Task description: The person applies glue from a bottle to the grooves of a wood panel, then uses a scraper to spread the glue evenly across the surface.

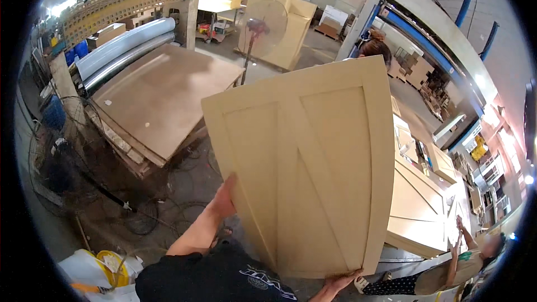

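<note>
A large tan door panel [335, 151] with recessed fields and a diagonal bar stands tilted up in front of me, off the floor. My left hand [225, 197] grips its left edge, the fingers partly hidden behind it. At the lower right corner my right hand [341, 283] is closed under the bottom edge. Similar tan panels [417, 207] lie stacked just to the right of the one I hold.
Brown sheets [162, 95] lie on a low stack at the left, beside silver rolls [128, 50]. A pedestal fan [258, 27] stands ahead. One co-worker [461, 265] is at the right; another person's head [373, 45] shows behind the panel. Cables [142, 218] and a white bucket [92, 268] are at lower left.
</note>
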The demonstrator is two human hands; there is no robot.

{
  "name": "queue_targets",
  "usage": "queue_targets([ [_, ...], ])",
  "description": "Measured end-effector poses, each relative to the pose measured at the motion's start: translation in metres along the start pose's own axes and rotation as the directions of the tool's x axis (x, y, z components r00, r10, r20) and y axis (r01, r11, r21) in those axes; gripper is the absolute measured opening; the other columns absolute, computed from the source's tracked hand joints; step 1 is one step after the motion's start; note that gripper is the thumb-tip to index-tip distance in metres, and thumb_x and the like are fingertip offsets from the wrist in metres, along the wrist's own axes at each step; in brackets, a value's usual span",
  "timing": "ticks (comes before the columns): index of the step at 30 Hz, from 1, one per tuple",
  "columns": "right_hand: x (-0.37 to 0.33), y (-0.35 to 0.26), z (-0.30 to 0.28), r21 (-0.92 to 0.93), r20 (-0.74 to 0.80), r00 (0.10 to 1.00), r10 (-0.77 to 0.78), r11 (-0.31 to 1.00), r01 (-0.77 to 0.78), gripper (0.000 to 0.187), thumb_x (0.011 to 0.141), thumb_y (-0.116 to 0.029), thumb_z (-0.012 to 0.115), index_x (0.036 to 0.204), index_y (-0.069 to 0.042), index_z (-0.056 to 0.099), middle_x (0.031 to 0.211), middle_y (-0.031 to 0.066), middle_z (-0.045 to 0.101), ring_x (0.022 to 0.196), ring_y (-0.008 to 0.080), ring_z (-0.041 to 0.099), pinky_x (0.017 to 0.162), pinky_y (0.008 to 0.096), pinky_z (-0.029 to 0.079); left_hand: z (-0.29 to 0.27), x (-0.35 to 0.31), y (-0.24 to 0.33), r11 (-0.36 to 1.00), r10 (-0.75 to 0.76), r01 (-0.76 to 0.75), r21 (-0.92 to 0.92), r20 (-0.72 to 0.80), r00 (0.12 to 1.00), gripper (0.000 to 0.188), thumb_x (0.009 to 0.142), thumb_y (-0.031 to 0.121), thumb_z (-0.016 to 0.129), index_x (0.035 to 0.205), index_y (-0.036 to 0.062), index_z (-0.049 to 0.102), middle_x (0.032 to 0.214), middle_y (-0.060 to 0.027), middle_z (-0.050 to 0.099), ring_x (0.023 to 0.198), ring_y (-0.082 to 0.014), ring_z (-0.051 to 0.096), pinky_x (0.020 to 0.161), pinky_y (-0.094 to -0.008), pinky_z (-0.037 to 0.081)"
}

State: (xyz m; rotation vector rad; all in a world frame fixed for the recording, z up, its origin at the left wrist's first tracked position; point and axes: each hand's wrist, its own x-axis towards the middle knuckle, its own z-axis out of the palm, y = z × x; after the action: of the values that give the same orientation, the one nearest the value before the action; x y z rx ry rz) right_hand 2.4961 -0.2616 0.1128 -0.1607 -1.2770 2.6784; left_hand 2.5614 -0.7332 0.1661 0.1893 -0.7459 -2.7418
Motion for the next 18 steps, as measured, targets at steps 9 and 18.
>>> queue_targets([
  [9, 0.003, 0.034, -0.006, -0.071, 0.026, 0.999, -0.024, 0.997, 0.026, 0.084, 0.1, -0.072, 0.04, 0.162, -0.017, 0.027, 0.168, 0.0101, 0.026, 0.15, 0.034, 0.032, 0.12, 0.0557, 0.03, -0.013, 0.02, 0.027, 0.999, 0.016, -0.013, -0.05, 0.045, 0.999, 0.064, 0.107, 0.054, 0.045, 0.151, 0.0076, 0.045, 0.15, -0.0099, 0.053, 0.136, -0.0292, 0.051, 0.113, -0.0483, 0.042],
  [18, -0.028, 0.007, 0.023, 0.055, -0.052, 0.999, -0.012, 0.998, 0.014, 0.083, 0.101, -0.068, 0.042, 0.162, -0.013, 0.027, 0.165, 0.0102, 0.032, 0.147, 0.035, 0.035, 0.118, 0.0531, 0.033, -0.04, 0.036, 0.003, 0.985, -0.089, 0.073, 0.158, 0.098, 0.991, 0.056, 0.109, 0.044, 0.045, 0.15, 0.0052, 0.046, 0.148, -0.0087, 0.056, 0.134, -0.0275, 0.053, 0.114, -0.0457, 0.041],
])
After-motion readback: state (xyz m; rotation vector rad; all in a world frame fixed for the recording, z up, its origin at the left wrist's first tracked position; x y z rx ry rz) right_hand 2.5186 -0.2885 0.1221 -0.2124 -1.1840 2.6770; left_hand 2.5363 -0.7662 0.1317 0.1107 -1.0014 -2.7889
